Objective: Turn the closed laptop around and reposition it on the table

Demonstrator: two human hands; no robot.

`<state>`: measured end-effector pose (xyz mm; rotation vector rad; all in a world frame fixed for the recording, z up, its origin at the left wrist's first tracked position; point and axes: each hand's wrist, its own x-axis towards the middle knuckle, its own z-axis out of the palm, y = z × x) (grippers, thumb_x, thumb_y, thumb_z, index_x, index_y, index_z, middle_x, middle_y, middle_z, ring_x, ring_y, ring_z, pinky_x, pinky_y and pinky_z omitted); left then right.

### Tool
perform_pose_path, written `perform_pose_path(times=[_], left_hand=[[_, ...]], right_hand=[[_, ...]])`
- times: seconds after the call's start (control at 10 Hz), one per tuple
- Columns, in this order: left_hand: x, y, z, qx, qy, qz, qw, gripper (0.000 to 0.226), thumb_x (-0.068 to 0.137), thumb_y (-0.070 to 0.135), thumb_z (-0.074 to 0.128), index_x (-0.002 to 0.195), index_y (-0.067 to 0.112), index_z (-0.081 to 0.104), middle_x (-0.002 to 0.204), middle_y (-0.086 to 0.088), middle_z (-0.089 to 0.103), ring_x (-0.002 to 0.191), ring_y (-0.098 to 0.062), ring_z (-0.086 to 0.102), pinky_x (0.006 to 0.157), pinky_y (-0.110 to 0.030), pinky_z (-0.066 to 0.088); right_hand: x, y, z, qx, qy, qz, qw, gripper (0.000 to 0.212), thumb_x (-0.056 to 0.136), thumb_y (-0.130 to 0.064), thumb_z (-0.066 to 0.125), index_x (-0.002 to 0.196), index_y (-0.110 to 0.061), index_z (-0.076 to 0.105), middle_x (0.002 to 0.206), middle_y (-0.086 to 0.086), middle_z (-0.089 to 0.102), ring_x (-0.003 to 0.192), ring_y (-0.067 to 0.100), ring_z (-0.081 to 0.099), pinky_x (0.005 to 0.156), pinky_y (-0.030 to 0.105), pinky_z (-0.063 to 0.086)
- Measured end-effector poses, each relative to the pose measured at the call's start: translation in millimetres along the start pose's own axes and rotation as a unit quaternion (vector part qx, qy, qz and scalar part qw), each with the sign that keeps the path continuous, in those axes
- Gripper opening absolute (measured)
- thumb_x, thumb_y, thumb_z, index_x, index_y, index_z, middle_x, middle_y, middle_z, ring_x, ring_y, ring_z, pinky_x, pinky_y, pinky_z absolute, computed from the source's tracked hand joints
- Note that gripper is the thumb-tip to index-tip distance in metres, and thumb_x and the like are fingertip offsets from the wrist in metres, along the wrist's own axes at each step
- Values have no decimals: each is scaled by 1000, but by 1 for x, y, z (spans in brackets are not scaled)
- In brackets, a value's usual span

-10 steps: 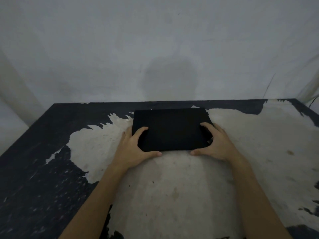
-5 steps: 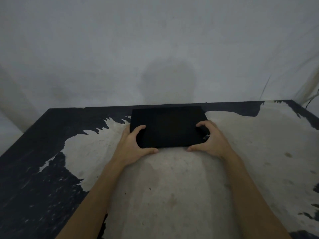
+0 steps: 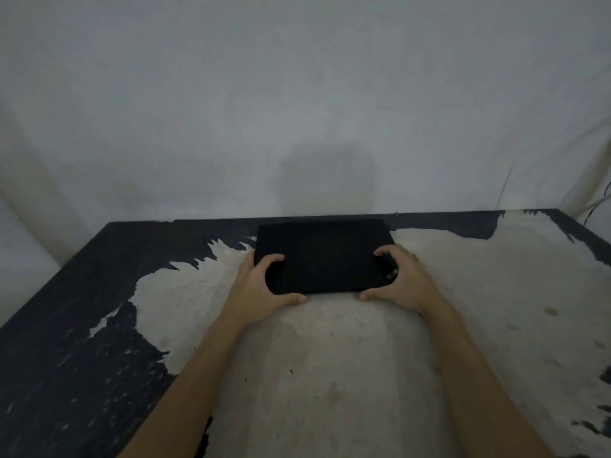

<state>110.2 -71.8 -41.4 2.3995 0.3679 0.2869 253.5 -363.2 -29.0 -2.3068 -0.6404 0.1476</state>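
Note:
A closed black laptop lies flat near the far edge of the table, its long side facing me. My left hand grips its near left corner, fingers on the lid and thumb along the front edge. My right hand grips the near right corner the same way, beside a small grey logo on the lid. Both hands touch the laptop.
The table top is dark with a large worn pale patch in the middle. A white cloth wall hangs right behind the table's far edge. A thin dark cable shows at the far right corner.
Both hands have pushed the laptop away from me, and it now lies close to the table's far edge. The grip has stayed the same.

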Motion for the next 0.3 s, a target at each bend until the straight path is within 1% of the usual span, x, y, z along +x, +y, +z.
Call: perform_pose_path(times=[0.1, 0.2, 0.3], left_hand=[[-6, 3, -3, 8, 22, 14, 1000, 84, 56, 83, 77, 129, 52, 49, 164, 2, 22, 152, -21, 20, 109, -36, 30], [2, 13, -15, 13, 110, 80, 991, 60, 71, 69, 77, 122, 40, 63, 161, 2, 34, 148, -21, 34, 115, -45, 39], [17, 40, -45, 9, 188, 156, 970, 44, 84, 55, 74, 117, 27, 69, 138, 3, 56, 127, -18, 54, 104, -44, 50]], right_hand=[[-4, -6, 0, -13, 13, 18, 1000, 111, 41, -91, 74, 139, -43, 49, 162, 1, 34, 151, 34, 25, 124, 51, 24], [0, -28, -5, 11, 62, -7, 998, 102, 59, -95, 59, 142, -36, 53, 171, 5, 24, 160, 26, 17, 129, 49, 6], [13, -60, -21, 68, 128, -67, 987, 90, 74, -82, 57, 143, -25, 56, 160, 1, 42, 149, 22, 39, 122, 44, 33]])
